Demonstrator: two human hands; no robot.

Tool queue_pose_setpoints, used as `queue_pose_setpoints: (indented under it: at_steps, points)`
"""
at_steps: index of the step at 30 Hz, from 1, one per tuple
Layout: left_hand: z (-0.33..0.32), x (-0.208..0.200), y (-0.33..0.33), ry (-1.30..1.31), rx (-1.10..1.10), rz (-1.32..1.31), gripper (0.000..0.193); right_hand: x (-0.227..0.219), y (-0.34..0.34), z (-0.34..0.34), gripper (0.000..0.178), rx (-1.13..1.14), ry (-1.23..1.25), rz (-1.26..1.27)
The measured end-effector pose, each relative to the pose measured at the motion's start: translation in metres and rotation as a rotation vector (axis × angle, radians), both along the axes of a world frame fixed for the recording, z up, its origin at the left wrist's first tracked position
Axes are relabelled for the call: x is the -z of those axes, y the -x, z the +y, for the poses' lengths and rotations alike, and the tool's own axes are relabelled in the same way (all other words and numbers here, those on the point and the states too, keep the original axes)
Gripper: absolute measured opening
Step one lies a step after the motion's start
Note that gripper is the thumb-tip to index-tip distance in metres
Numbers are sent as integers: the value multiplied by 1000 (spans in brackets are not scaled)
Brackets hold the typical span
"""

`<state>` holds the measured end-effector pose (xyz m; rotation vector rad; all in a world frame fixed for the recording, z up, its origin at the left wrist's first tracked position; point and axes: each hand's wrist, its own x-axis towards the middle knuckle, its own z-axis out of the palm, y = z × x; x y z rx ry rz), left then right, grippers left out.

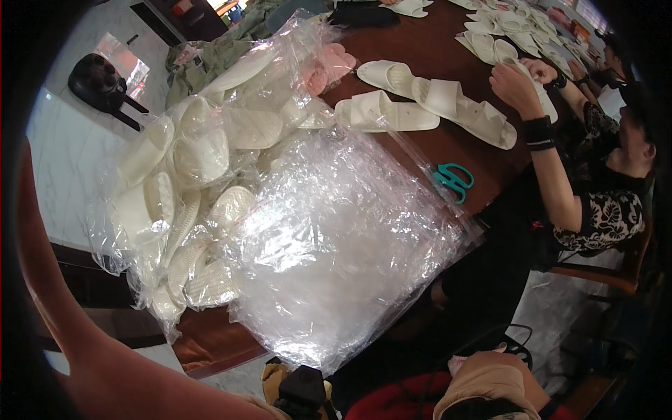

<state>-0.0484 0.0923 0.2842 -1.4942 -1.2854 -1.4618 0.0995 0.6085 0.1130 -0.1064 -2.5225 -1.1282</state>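
Note:
My bare left arm bends up along the left rim, and its hand is out of view. At the lower right, a beige sleeve with some bare skin may be my right arm; no right hand shows. In front of me lies a stack of flat clear plastic bags with shiny glare on it. To its left, cream slide slippers are heaped in clear bags. Behind these, pink slippers lie in plastic. Several loose cream slippers rest beyond the stack. Teal-handled scissors lie at its right edge.
A person sits at the right, both hands at a cream slipper. More pale slippers crowd the far end of the brown table. A black stool stands on the floor at left. A black angular object is at the near edge.

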Motion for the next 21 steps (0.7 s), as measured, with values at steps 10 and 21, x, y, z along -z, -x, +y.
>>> queue_pose_setpoints:
  at_steps: [10,21]
  points:
    - [-3,-1,2,35,11,-55,46,34,57,42,12,-179,-58,-74]
    - [-1,6,-5,21,27,-118,45,59,-12,50,29,-456,1667,270]
